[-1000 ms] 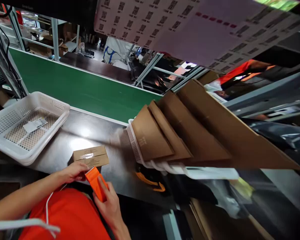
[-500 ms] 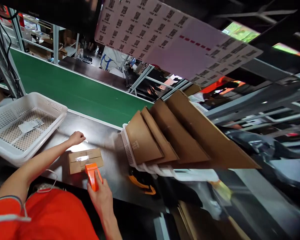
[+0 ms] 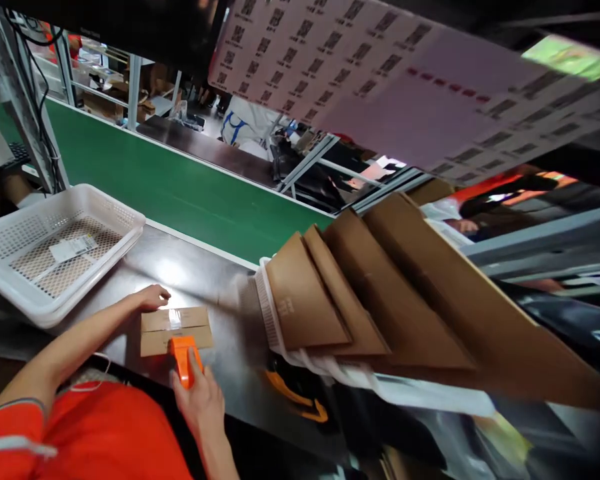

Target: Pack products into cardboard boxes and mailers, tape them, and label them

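Note:
A small cardboard box point(image 3: 155, 341) with clear tape across its top lies on the metal table in front of me. My right hand point(image 3: 200, 393) is wrapped round an orange tape dispenser point(image 3: 183, 353), whose front end is at the box's near edge. My left hand point(image 3: 153, 297) is at the far left edge of the box, fingers bent and pressed together; what they hold, if anything, is too small to make out.
A white plastic basket point(image 3: 55, 300) with a labelled packet point(image 3: 73, 248) stands at the left. Upright cardboard sheets point(image 3: 305, 300) fill a white basket at the right. Beyond the table runs a green conveyor belt point(image 3: 180, 193). A sheet of printed codes point(image 3: 330, 80) hangs above.
My left hand has come down closer to the box. The dispenser has shifted to the box's near edge. The view has turned slightly, moving the surroundings.

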Demonstrator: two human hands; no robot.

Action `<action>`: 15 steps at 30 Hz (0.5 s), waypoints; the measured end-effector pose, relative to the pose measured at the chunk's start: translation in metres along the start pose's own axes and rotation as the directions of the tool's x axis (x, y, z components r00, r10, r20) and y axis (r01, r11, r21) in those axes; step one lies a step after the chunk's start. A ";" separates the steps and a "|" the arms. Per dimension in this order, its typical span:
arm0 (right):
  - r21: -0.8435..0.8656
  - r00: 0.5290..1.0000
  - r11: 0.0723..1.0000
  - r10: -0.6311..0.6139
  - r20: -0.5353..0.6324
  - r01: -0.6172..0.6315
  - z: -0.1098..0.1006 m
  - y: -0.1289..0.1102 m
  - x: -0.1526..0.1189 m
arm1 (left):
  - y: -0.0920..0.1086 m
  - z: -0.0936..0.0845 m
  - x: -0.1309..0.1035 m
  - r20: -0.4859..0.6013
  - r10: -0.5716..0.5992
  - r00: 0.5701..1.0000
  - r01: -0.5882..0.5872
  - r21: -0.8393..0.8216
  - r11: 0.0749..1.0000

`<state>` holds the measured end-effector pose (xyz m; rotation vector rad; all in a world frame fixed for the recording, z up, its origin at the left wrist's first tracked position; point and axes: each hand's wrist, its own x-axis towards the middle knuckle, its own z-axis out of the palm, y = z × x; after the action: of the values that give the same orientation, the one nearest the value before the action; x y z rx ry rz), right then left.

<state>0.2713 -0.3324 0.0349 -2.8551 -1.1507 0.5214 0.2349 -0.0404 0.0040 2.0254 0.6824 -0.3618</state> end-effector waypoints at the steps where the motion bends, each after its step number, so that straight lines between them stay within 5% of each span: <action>1: -0.004 1.000 1.000 0.001 0.011 -0.001 -0.002 -0.001 0.001 | 0.002 0.007 -0.008 0.053 0.040 0.998 -0.042 0.034 0.999; 4: 0.012 0.999 1.000 0.001 0.038 -0.001 -0.007 -0.004 0.005 | 0.005 0.045 -0.039 0.075 0.148 0.986 -0.165 0.333 0.928; 8: 0.056 0.999 0.998 -0.019 0.028 0.017 -0.010 0.001 0.002 | 0.005 0.081 -0.061 -0.104 0.193 0.976 -0.093 0.599 0.795; 11: 0.058 1.000 0.998 -0.023 0.002 0.023 -0.006 0.011 -0.009 | 0.008 0.057 -0.045 -0.066 0.121 0.990 -0.066 0.547 0.835; 15: 0.043 1.000 0.999 -0.012 0.003 0.012 -0.002 0.012 -0.006 | 0.008 -0.009 -0.010 0.071 -0.012 0.997 -0.017 0.395 0.919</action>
<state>0.2763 -0.3450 0.0363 -2.8104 -1.1412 0.5440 0.2316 -0.0395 0.0197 2.3809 0.5955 -0.6086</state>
